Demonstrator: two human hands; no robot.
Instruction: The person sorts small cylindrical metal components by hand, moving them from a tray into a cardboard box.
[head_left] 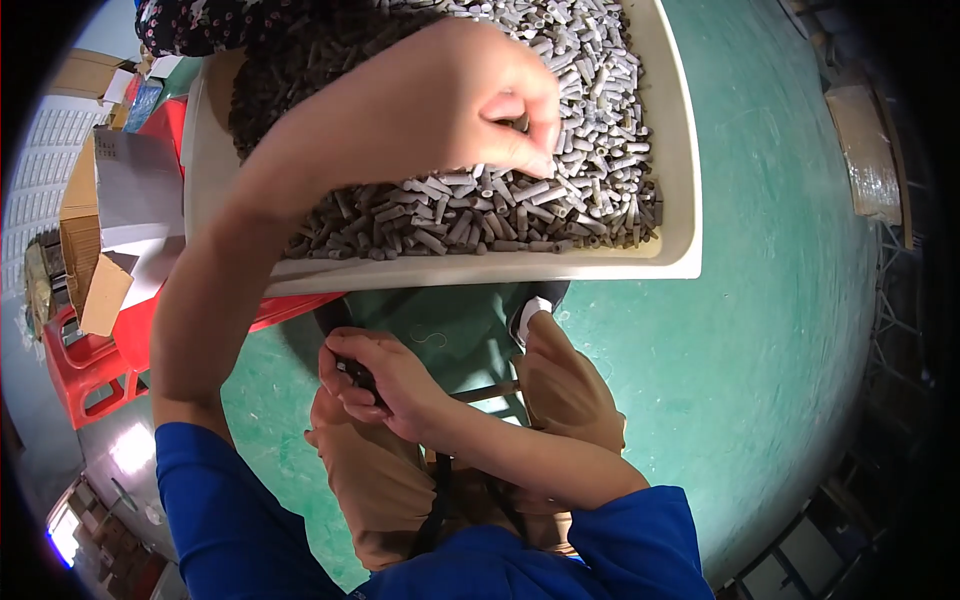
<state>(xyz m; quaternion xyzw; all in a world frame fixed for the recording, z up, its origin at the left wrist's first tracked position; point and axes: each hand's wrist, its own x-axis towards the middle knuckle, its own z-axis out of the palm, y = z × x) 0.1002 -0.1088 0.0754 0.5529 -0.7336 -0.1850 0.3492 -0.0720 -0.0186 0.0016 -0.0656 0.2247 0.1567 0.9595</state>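
Note:
A cream tray [683, 215] holds a thick layer of small grey tube-like pieces [480, 215]. Over that layer reaches my left hand [480, 110], its thumb and forefinger pinched together just above the pieces. What sits between those fingertips, if anything, is too small to make out. Down by my left knee, my right hand [385, 385] is closed around a small black object [358, 376]. Its fingers cover most of that object, so its kind does not show.
Left of the tray, a red plastic stool [90, 375] stands beside an opened cardboard box [140, 200]. A dark flowered sleeve [205, 25] lies across the tray's far left corner. At the far right, a wrapped carton [865, 150] stands on the green floor [750, 330].

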